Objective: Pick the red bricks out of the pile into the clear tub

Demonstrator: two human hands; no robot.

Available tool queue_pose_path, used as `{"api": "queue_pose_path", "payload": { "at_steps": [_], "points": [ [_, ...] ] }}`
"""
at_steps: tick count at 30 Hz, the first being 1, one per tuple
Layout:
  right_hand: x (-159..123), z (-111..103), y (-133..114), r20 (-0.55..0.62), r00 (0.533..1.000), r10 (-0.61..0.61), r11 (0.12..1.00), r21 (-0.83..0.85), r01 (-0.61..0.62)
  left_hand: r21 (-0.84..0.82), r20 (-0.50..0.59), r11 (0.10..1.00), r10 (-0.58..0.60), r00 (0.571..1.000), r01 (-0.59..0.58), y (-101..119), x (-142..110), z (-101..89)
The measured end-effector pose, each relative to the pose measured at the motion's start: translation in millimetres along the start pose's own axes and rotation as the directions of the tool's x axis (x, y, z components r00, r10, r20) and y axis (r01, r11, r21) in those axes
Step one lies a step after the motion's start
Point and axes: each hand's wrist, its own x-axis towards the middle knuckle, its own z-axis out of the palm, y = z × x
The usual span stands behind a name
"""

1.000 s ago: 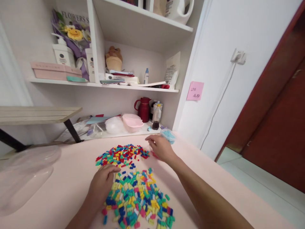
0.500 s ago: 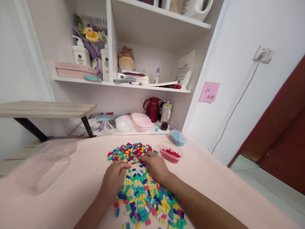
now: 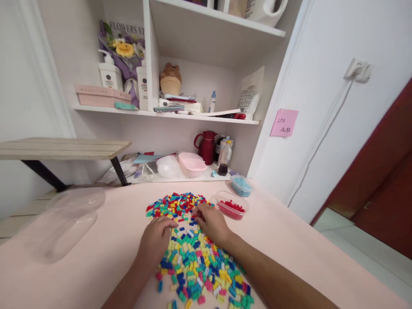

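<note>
A heap of small coloured plastic bricks (image 3: 180, 205) lies in the middle of the table, red ones thick among the blue, green and yellow. More loose bricks (image 3: 193, 262) spread towards me between my forearms. My right hand (image 3: 210, 221) is at the heap's right edge, its thumb and fingertips drawn together in a pinch; what they hold is too small to make out. My left hand (image 3: 156, 236) rests at the left edge of the bricks, fingers loosely bent and pointing right, with nothing visible in it. Beyond my right hand stands a clear tub of red bricks (image 3: 231, 207).
A clear tub of light blue pieces (image 3: 241, 186) stands behind the red one. Clear empty containers (image 3: 69, 231) lie at the left, near a small wooden stand (image 3: 64, 148). At the back are a pink bowl (image 3: 192, 165), a dark red jug (image 3: 206, 148) and a bottle (image 3: 225, 159).
My right hand has drawn back slightly to the right from the heap, and its fingertips have come together. My left hand has stayed almost still.
</note>
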Motion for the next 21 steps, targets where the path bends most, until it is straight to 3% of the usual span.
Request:
{"api": "queue_pose_path", "payload": {
  "at_steps": [21],
  "points": [
    [1.1, -3.4, -3.3, 0.039, 0.999, -0.002, 1.0, 0.0, 0.002, 0.003, 0.006, 1.0, 0.002, 1.0, -0.002, 3.7, -0.8, -2.2]
  ]
}}
